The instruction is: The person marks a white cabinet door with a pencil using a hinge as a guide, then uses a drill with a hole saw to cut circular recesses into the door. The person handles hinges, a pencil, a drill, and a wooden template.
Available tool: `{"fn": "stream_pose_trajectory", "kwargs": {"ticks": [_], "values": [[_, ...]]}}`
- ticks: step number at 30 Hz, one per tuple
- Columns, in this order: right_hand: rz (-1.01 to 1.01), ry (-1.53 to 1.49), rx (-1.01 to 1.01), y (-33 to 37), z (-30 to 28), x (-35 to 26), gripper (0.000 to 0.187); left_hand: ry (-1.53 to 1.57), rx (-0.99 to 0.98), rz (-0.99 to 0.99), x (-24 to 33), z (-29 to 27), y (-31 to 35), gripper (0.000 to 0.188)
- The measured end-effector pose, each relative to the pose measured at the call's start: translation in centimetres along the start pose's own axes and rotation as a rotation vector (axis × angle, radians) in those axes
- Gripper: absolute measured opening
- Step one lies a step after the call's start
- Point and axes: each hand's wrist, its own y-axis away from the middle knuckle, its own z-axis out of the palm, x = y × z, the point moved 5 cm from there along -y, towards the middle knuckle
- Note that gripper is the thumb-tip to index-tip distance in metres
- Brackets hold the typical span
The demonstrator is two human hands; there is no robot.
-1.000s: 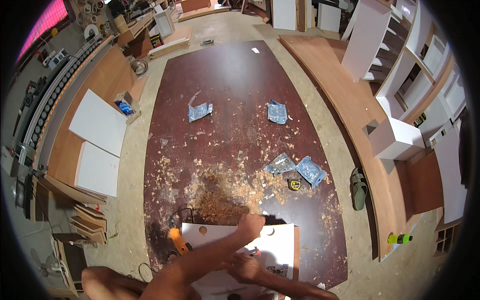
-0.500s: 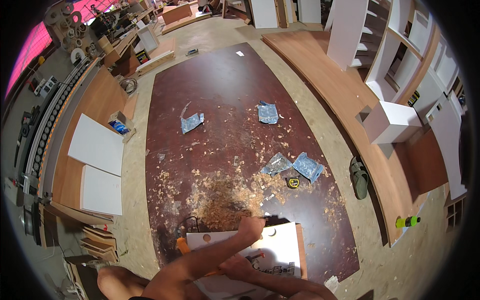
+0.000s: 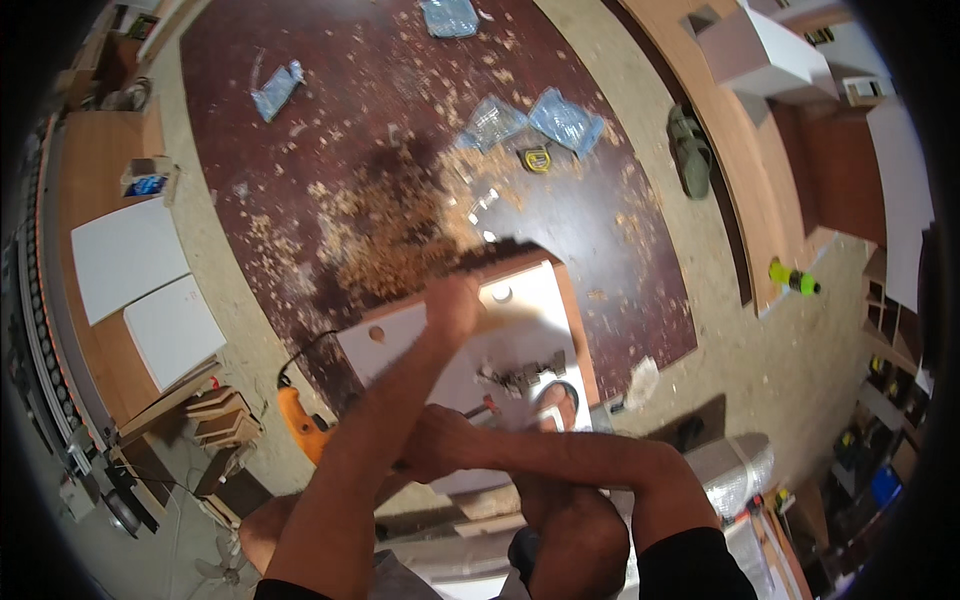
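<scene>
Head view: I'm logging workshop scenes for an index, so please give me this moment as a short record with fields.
Left hand: at the far edge of the white panel; hand looks curled, grip unclear
Right hand: over the panel, partly behind the left forearm; hand, grip unclear
On panel: small metallic pieces
Left of panel: orange power tool, black cord
Beyond panel: wood shavings, yellow-and-black tape measure
Far right: green sandal on floor, green bottle
</scene>
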Motion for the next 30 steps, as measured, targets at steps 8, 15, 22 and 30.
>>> {"fn": "stream_pose_trajectory", "kwargs": {"ticks": [8, 15, 22, 30], "values": [[0.06, -0.192, -0.115, 4.0, -5.9, -5.6, 0.041, 0.055, -0.076, -0.04, 0.1, -1.5, 0.1, 0.02], [0.17, -0.304, 0.02, 7.4, -8.6, -7.0, 0.044, 0.064, -0.03, -0.063, 0.7, -2.4, 0.7, 0.023], [0.211, -0.204, -0.119, 5.6, -9.7, -9.5, 0.038, 0.045, -0.018, -0.057, 0.8, -2.2, 0.5, 0.021], [0.26, -0.123, -0.199, 2.8, -9.9, -10.0, 0.03, -0.001, -0.066, -0.051, 0.7, -0.4, -0.2, 0.02]]}}
